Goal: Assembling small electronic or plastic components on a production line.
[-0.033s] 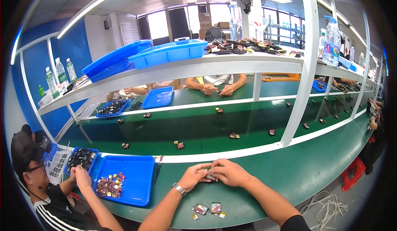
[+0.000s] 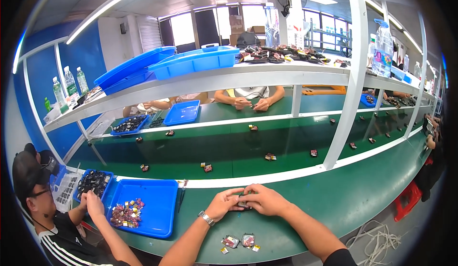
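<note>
Dipping a touch nearer, the right hand (image 2: pixel 268 200) grips the small dark device (image 2: pixel 242 203) from its right, the left hand (image 2: pixel 222 204) from its left, over the green bench (image 2: pixel 324 194), fingers (image 2: pixel 252 198) hiding its long axis.

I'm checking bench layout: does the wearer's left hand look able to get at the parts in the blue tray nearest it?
Probably yes, once the left hand releases the small unit: the parts lie in the open blue tray to its left, with a co-worker's forearm only near the tray's left side.
</note>
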A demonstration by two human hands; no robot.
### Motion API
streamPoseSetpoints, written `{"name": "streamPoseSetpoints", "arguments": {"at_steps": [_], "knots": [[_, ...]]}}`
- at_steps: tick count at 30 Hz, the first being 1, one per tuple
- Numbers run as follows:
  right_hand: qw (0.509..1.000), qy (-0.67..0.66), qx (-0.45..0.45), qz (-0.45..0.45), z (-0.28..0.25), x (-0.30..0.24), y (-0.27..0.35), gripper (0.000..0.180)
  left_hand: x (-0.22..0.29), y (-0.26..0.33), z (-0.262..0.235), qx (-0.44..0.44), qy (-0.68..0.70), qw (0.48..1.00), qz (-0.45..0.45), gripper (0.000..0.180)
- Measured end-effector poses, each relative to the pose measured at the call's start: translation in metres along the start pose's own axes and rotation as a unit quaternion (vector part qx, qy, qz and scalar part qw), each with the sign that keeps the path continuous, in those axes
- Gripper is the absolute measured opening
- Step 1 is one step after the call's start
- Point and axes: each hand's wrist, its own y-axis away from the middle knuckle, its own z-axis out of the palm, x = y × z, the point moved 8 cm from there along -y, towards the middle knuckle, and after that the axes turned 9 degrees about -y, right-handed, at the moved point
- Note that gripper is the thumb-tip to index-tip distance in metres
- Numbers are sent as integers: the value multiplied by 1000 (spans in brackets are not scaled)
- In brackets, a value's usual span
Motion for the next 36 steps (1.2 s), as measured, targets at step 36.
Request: {"name": "streamPoseSetpoints", "arguments": {"at_steps": [36], "knots": [[993,-60,28,94,3,19,6,15,-11,-4,5,10,-1,1000,2,27]]}}
